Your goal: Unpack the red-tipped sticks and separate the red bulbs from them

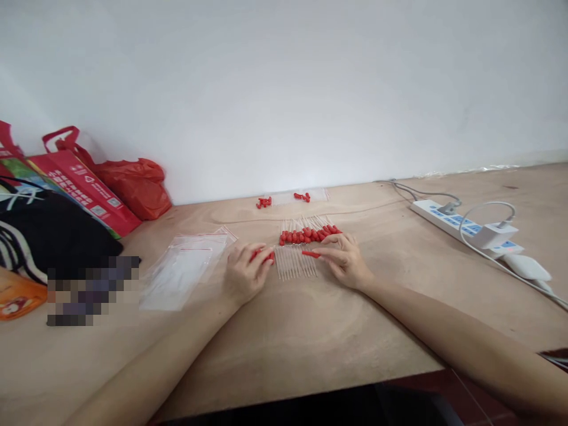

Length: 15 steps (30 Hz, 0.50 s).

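Red rubber caps (309, 236) tipped a row of thin clear tubes (295, 264) lying side by side at the middle of a plywood table (284, 337). The left hand (244, 273), just left of the row, was curled shut on a few loose caps (262, 255). The right hand (344, 260) pinched a single cap (310, 254) between thumb and forefinger over the tubes. Clear plastic bags (186, 269) lay to the left, a power strip (461, 225) to the right, and red shopping bags (110, 183) against the far-left wall.
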Motion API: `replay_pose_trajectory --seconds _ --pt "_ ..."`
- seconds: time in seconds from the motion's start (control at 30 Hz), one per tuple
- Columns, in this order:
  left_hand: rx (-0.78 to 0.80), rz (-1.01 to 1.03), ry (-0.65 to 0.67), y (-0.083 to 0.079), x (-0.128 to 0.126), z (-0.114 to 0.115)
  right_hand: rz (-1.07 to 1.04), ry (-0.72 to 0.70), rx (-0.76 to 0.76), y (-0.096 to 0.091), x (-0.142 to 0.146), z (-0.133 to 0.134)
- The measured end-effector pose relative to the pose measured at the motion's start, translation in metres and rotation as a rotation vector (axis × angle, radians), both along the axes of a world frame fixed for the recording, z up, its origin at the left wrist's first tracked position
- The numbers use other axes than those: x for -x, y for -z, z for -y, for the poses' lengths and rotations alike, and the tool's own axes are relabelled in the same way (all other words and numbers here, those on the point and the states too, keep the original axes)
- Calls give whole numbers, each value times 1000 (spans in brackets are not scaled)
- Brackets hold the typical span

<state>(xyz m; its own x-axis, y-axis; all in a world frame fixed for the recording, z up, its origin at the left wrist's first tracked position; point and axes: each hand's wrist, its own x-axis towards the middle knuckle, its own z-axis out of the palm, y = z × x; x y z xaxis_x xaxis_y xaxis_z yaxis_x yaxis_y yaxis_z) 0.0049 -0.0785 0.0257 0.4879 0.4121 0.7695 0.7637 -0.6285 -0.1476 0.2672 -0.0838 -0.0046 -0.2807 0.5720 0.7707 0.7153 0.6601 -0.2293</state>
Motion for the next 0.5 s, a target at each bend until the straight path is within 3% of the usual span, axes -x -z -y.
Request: replay_pose_trajectory --seconds 0.1,0.2,0.37,0.5 --pt "-13 -116 126 1 -25 7 39 -110 -21 -1 2 8" --pt "12 -162 195 6 -37 5 27 -129 -13 -2 5 8" --pt "60 -124 175 17 -39 0 79 -121 44 -6 13 7" --pt "103 -113 202 20 -37 2 153 -99 -20 -4 23 7"
